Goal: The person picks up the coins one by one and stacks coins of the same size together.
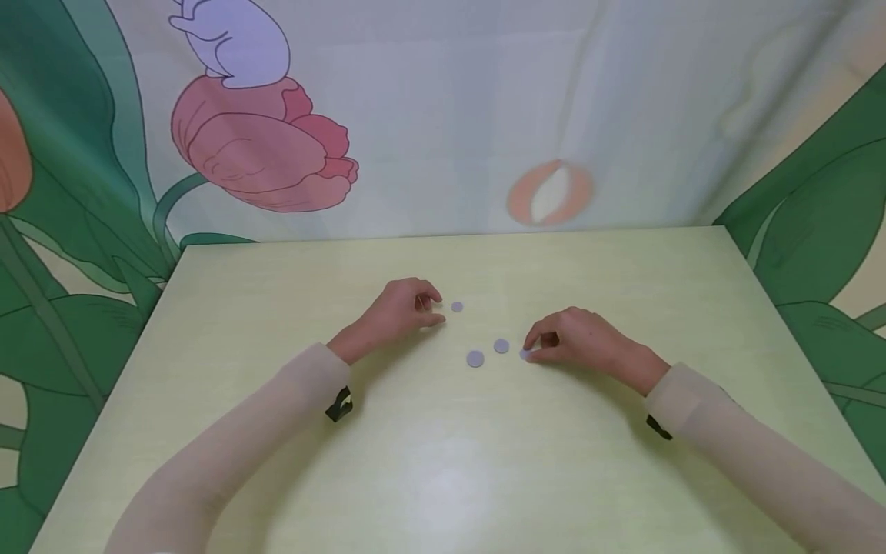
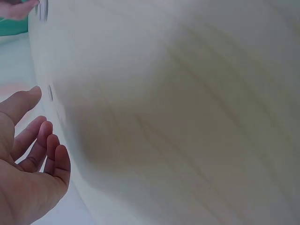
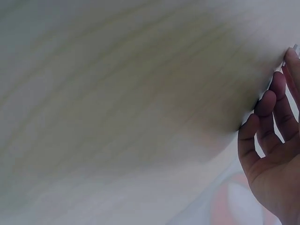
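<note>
My left hand (image 1: 407, 308) hovers low at the table's left centre, thumb and fingers apart, with nothing between them. Just right of its fingertips lies a small silver-grey coin (image 1: 457, 306), seen edge-on in the left wrist view as a thin coin (image 2: 50, 93). The right hand (image 1: 577, 337) pinches another coin (image 1: 524, 355) between thumb and forefinger at the tabletop; the fingers cover part of it. In the right wrist view a sliver of that coin (image 3: 295, 47) shows past the fingertip, and the other fingers rest at the table surface. Two more coins (image 1: 501, 346) lie flat left of it.
A pale wood-grain table (image 1: 443, 462) spreads under both arms. Behind it hangs a light curtain (image 1: 429, 123) with printed flowers and leaves, meeting the table's back edge. Both sleeves carry a dark strap (image 1: 339, 404) near the wrist.
</note>
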`<state>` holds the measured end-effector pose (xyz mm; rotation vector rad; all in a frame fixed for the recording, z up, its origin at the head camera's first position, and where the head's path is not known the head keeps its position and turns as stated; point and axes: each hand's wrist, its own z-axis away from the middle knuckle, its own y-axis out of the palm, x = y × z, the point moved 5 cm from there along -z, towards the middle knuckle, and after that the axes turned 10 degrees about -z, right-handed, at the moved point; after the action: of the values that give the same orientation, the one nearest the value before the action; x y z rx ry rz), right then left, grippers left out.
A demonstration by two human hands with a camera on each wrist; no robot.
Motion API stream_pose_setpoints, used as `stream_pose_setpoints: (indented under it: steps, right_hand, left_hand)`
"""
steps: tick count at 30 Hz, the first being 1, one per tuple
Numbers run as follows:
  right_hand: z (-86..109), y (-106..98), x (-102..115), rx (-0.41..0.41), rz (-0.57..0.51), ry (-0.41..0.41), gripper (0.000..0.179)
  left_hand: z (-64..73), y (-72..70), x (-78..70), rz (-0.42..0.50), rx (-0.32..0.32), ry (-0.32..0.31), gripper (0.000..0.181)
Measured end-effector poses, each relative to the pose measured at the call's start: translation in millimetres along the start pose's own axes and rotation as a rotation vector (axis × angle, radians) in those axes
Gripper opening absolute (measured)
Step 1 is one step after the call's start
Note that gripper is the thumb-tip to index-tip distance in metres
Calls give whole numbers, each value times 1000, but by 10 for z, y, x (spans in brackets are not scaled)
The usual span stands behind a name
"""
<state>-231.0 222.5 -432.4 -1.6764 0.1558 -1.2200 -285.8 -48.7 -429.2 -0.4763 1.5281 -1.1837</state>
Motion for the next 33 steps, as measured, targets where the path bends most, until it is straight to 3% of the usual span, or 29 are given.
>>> stream_pose_setpoints:
  steps: [9, 21, 27, 33]
  right_hand:
    - [33, 3, -20, -18, -13, 23, 9]
    - [32, 1, -11, -22, -39, 29, 9]
    - [21, 10, -18, -17, -56, 15, 9]
    - [14, 16, -48, -11, -80, 30, 9]
  left_hand:
    - [-144, -4, 3, 17, -15, 30, 32]
    - [-270, 58, -26, 27, 49, 69, 33]
    - [-325, 64, 25, 24, 87, 47, 32]
    - [-328, 56, 25, 33, 84, 56, 29]
